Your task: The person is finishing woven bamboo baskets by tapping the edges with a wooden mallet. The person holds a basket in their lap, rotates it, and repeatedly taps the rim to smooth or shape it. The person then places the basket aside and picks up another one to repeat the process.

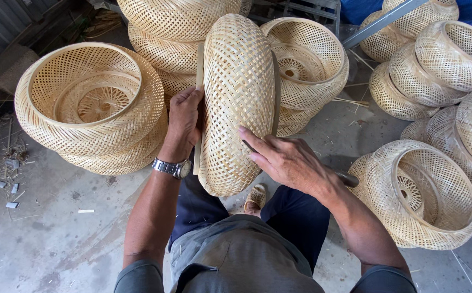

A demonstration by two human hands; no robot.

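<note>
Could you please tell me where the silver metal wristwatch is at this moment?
In the head view, the silver metal wristwatch sits on the person's left wrist, left of centre, just below the left hand gripping the rim of the pale woven bamboo basket.

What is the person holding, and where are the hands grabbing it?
A woven bamboo basket, stood on edge. The left hand grips its left rim; the right hand presses on its woven side, with a dark tool whose handle shows behind the wrist.

Woven baskets piled all around on a concrete floor

A stack of open-weave baskets (pixel 92 103) sits left of the hands, more baskets (pixel 436 70) heap to their right, and bamboo scraps (pixel 8 184) litter the floor (pixel 56 239).
</note>
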